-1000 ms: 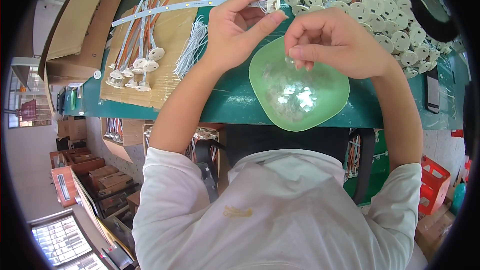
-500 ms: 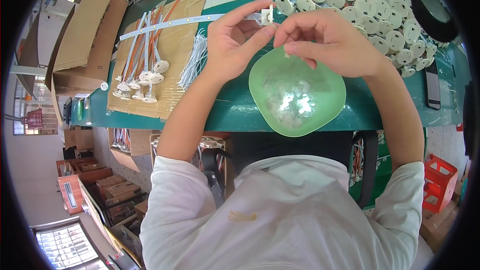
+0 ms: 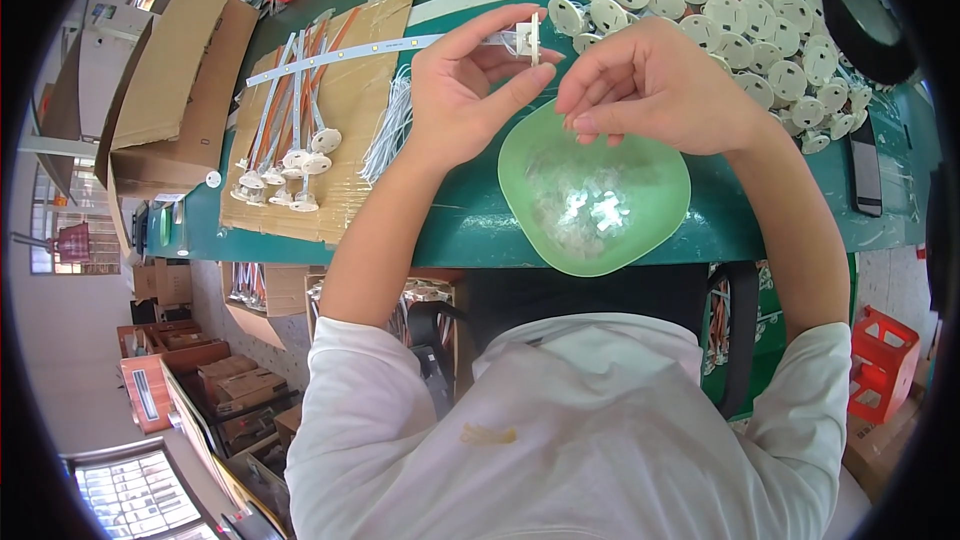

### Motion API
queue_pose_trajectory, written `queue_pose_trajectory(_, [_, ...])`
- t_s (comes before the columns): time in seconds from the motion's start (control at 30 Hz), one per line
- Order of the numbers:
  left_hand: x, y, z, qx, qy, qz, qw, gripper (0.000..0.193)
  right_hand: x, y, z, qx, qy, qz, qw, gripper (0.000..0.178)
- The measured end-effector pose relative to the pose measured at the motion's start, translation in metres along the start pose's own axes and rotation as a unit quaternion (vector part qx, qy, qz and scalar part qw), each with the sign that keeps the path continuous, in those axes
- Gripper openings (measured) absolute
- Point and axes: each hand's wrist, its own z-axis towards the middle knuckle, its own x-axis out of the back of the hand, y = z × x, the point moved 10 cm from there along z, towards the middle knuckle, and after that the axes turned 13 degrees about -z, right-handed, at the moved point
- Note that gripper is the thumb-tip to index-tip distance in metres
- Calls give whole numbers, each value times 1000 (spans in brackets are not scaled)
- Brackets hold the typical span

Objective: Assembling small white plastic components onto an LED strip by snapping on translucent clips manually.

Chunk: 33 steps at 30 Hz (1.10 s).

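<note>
My left hand [image 3: 460, 100] is closed on a white round end cap [image 3: 529, 38], held edge-on between thumb and fingers. A pale LED strip [image 3: 350, 55] runs left from that cap, past my fingers and over the cardboard. Just right of the cap, my right hand [image 3: 665, 90] has its thumb and fingertips pinched together. Whatever is between those fingertips is too small or hidden to make out. Below it stands a green bowl [image 3: 655, 225] with many small, shiny, clear pieces [image 3: 590, 205] in its bottom.
On a cardboard sheet [image 3: 385, 25] lie LED strips with round caps [image 3: 300, 160] and a bundle of thin white wires [image 3: 390, 130]. Many white round caps [image 3: 750, 25] are heaped at the far right, near a phone [image 3: 865, 165]. An open carton [image 3: 165, 140] stands left.
My right hand has shifted slightly right, away from the cap. A small pale piece seen at its fingertips before is out of sight now. My left hand still holds the cap.
</note>
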Motion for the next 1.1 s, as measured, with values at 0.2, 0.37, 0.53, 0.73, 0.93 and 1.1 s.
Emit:
queue_pose_trajectory(0.2, [-2,-1,1,-7,-7,38,999,55,21,-10,-2,88,122,-2,989,16])
queue_pose_trajectory(0.37, [-6,2,0,9,-9,20,1000,56,39,-13,-12,100,257,-32,961,17])
queue_pose_trajectory(0.53, [-19,17,-4,-49,-38,-12,998,57,37,-18,-17,122,293,-14,948,12])
queue_pose_trajectory(0.73, [-21,22,-5,-50,-29,-31,998,56,40,-20,-19,130,297,-28,945,12])
queue_pose_trajectory(0.93, [-18,19,-8,-37,-10,-48,998,54,34,-21,-19,124,284,-41,950,11])
queue_pose_trajectory(1.1, [-19,22,-9,-47,3,-45,998,53,30,-17,-17,113,288,4,951,10])
